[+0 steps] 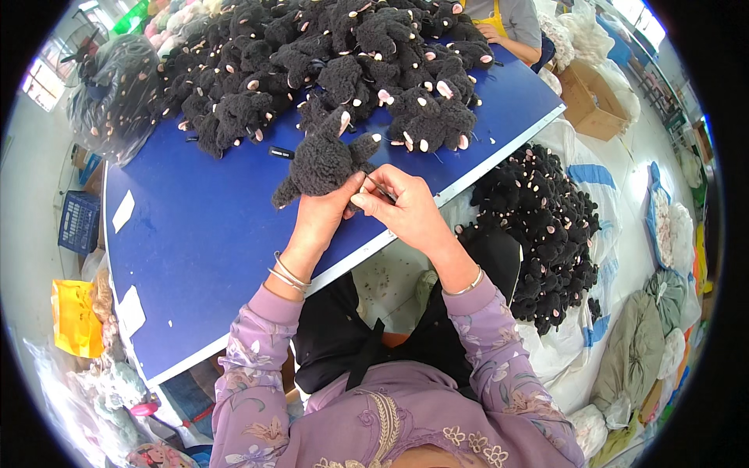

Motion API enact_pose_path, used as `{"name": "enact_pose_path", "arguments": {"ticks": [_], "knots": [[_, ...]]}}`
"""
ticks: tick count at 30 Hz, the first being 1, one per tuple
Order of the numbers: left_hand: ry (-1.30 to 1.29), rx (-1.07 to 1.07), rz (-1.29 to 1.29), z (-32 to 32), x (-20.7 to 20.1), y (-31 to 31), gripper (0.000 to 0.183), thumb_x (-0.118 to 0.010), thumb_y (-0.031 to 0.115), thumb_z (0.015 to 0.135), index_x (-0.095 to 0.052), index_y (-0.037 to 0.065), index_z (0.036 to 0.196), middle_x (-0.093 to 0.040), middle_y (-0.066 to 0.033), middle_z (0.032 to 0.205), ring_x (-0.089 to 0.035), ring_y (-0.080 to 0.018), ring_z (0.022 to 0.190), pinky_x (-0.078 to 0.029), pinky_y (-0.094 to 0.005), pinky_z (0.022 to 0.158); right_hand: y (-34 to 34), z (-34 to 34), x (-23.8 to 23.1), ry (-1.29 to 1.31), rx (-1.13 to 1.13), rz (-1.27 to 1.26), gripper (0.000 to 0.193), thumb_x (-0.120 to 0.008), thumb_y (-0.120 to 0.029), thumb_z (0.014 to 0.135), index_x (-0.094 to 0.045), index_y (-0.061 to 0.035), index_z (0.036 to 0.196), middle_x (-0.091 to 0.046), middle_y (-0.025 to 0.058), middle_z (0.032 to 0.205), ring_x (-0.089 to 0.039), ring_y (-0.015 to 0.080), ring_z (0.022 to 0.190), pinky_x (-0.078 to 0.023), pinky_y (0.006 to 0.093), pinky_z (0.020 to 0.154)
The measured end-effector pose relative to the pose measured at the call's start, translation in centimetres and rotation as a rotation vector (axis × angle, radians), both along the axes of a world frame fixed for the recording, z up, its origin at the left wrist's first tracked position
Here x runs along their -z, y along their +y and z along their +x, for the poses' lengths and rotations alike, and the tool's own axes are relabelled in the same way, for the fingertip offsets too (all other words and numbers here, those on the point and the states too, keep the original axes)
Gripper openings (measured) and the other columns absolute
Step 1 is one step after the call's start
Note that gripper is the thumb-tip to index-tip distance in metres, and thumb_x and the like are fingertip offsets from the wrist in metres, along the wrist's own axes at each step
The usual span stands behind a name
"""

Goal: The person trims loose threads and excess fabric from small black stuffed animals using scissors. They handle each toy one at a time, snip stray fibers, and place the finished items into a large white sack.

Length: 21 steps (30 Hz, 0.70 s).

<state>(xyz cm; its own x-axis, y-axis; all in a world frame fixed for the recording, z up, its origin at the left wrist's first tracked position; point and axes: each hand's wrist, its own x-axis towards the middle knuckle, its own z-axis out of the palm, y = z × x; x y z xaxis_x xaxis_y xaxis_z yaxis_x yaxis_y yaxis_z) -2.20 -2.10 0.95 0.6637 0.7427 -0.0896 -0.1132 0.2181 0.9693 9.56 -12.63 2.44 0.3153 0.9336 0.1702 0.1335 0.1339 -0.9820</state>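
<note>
A fluffy black plush toy [321, 165] with pink-lined ears is held over the near edge of the blue table, its limbs sticking out. My left hand [321, 217] grips it from below, fingers closed around its underside. Beside it, my right hand [406, 204] pinches a thin dark tool [380, 187], whose tip points to where both hands meet at the toy. What kind of tool it is, I cannot make out. A small black tag [281, 152] lies just left of the toy.
Many black plush toys [335, 78] are heaped on the blue table [203, 242]. More black pieces [538, 234] lie piled on white sacking to the right. Another person's hand [491, 33] rests at the far edge. A cardboard box [591, 101] and a blue crate [79, 222] flank the table.
</note>
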Motion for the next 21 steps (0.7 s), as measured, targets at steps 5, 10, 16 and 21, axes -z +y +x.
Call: {"name": "enact_pose_path", "arguments": {"ticks": [5, 10, 16, 21], "knots": [[-0.010, 0.002, 0.036, -0.1, 0.2, 0.3, 0.012, -0.065, 0.016, 0.088, -0.060, 0.006, 0.084, -0.056, 0.0005, 0.071, -0.047, -0.0059, 0.052, -0.037, -0.0207, 0.044, 0.2, -0.1, 0.3, -0.084, 0.035, 0.026, 0.020, -0.069, -0.013, 0.085, -0.056, 0.0001, 0.091, -0.053, -0.0017, 0.075, -0.045, 0.0043, 0.070, -0.041, 0.0212, 0.063], [-0.042, -0.024, 0.001, -0.1, 0.2, 0.3, 0.013, -0.067, 0.016, 0.088, -0.060, 0.006, 0.085, -0.056, 0.0002, 0.071, -0.047, -0.0061, 0.052, -0.036, -0.0211, 0.044, 0.0, -0.1, 0.3, -0.059, 0.030, -0.031, 0.020, -0.069, -0.013, 0.085, -0.052, -0.0018, 0.085, -0.051, -0.0027, 0.075, -0.043, 0.0035, 0.069, -0.038, 0.0211, 0.061], [0.001, -0.140, 0.110, -0.4, -0.4, 0.1, 0.019, -0.067, 0.017, 0.087, -0.061, 0.004, 0.099, -0.060, -0.0037, 0.086, -0.054, -0.0104, 0.061, -0.044, -0.0255, 0.052, 0.5, 0.0, 0.8, 0.025, 0.179, 0.026, 0.022, -0.067, -0.010, 0.082, -0.047, -0.0023, 0.076, -0.048, -0.0018, 0.065, -0.041, 0.0036, 0.063, -0.039, 0.0232, 0.056], [0.246, -0.133, 0.773, -1.2, 1.8, 0.0, 0.030, -0.064, 0.014, 0.087, -0.060, 0.008, 0.116, -0.055, -0.0073, 0.107, -0.056, -0.0158, 0.082, -0.048, -0.0329, 0.075, 0.3, 0.0, 0.1, -0.024, 0.211, -0.057, 0.022, -0.066, -0.010, 0.082, -0.047, -0.0023, 0.075, -0.049, -0.0014, 0.067, -0.042, 0.0044, 0.064, -0.040, 0.0240, 0.057]]}}
